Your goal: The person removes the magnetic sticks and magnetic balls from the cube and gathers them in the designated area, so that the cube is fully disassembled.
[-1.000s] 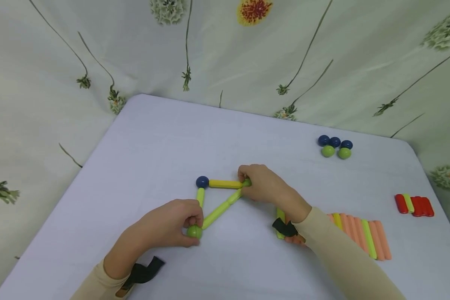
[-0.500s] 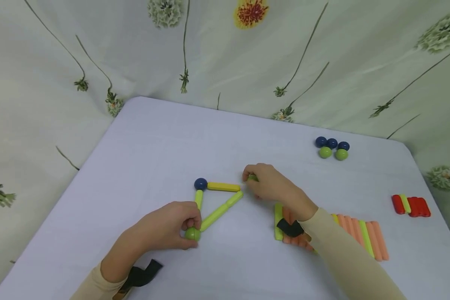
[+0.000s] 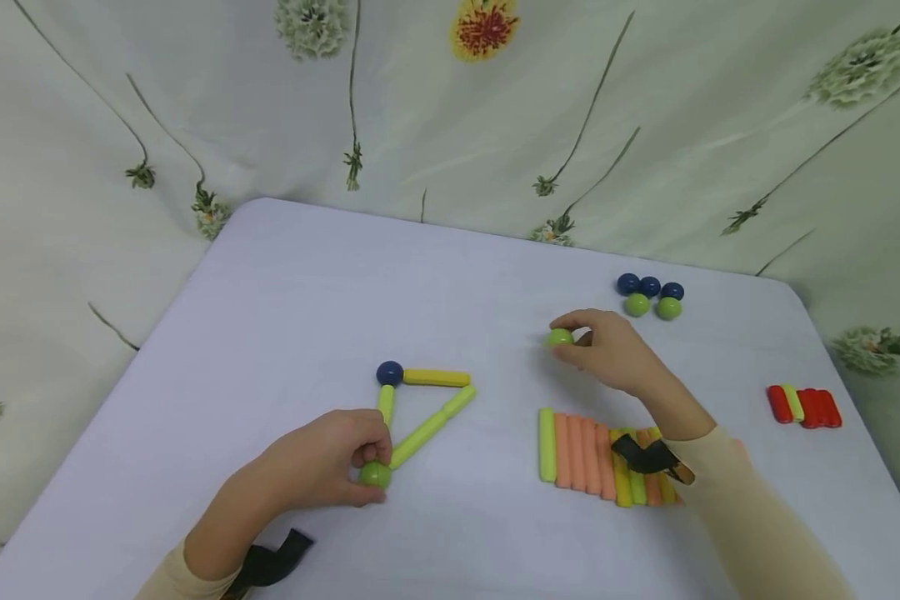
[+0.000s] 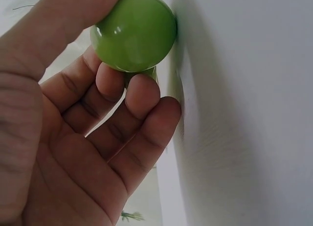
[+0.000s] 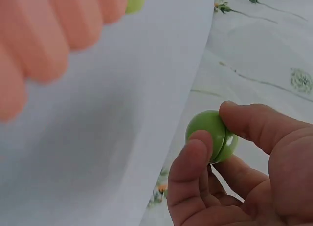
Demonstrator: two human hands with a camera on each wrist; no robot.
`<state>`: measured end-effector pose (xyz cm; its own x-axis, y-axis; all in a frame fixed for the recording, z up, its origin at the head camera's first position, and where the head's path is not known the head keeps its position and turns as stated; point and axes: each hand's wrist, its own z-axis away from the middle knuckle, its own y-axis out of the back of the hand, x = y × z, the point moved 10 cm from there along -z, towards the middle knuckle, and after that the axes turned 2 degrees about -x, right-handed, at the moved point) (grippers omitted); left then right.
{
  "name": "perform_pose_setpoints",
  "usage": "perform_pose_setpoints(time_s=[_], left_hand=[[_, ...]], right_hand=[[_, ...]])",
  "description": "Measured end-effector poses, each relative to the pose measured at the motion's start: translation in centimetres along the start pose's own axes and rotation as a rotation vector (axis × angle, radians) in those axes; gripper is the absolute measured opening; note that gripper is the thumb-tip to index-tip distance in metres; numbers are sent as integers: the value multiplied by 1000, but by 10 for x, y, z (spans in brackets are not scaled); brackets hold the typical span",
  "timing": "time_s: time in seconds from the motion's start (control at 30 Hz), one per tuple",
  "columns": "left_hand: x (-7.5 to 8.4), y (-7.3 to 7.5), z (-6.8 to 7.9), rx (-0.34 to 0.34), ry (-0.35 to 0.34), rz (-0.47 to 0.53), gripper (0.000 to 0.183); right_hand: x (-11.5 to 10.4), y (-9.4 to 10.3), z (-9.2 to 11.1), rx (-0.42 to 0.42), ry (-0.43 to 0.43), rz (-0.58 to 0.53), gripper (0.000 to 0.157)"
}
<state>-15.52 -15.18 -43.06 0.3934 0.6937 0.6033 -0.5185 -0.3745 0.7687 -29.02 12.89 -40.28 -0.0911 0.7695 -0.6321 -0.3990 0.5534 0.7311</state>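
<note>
My left hand [image 3: 318, 462] holds a green ball [image 4: 134, 33] between thumb and fingers at the near corner of a stick figure on the table. My right hand [image 3: 611, 350] pinches another green ball [image 5: 210, 130], raised above the table to the right of the figure. At the figure's far corner, a blue ball [image 3: 390, 373] touches a yellow stick [image 3: 437, 377] and a short stretch of yellow-green stick [image 3: 386, 400], partly hidden by my left hand. Two yellow-green sticks, a longer one [image 3: 418, 440] and a shorter one [image 3: 460, 402], form the diagonal.
Several blue balls [image 3: 649, 287] and two green balls [image 3: 637, 305] sit at the back right. Red sticks [image 3: 812, 407] with one yellow-green stick lie near the right edge. A row of orange, yellow and green sticks [image 3: 588, 454] runs partly beneath my right forearm.
My right hand has taken its green ball away from the figure's right corner and carried it rightward. The yellow stick and diagonal now end there without a ball. My left hand stays on its ball.
</note>
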Motion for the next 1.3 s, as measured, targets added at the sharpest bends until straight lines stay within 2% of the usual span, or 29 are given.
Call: perform_pose_setpoints(time_s=[0.13, 0.3, 0.4, 0.5, 0.6, 0.73, 1.0, 1.3], left_hand=[[0, 1, -2, -4, 5, 11, 36], [2, 1, -2, 2, -20, 17, 36], [2, 0, 0, 12, -42, 20, 36], [2, -1, 1, 22, -63, 24, 36], [3, -1, 2, 43, -96, 27, 37], [6, 1, 1, 60, -133, 35, 37], [10, 2, 1, 79, -164, 24, 39], [7, 2, 0, 41, -117, 56, 38]], right_hand=[[35, 35, 11, 63, -90, -13, 39], [84, 77, 26, 154, -212, 48, 49], [109, 87, 29, 164, -257, 81, 53], [125, 89, 28, 167, -276, 141, 52], [128, 88, 22, 184, -246, 217, 48], [121, 88, 13, 220, -197, 291, 41], [111, 90, 6, 289, -171, 414, 33], [107, 92, 2, 280, -186, 423, 39]])
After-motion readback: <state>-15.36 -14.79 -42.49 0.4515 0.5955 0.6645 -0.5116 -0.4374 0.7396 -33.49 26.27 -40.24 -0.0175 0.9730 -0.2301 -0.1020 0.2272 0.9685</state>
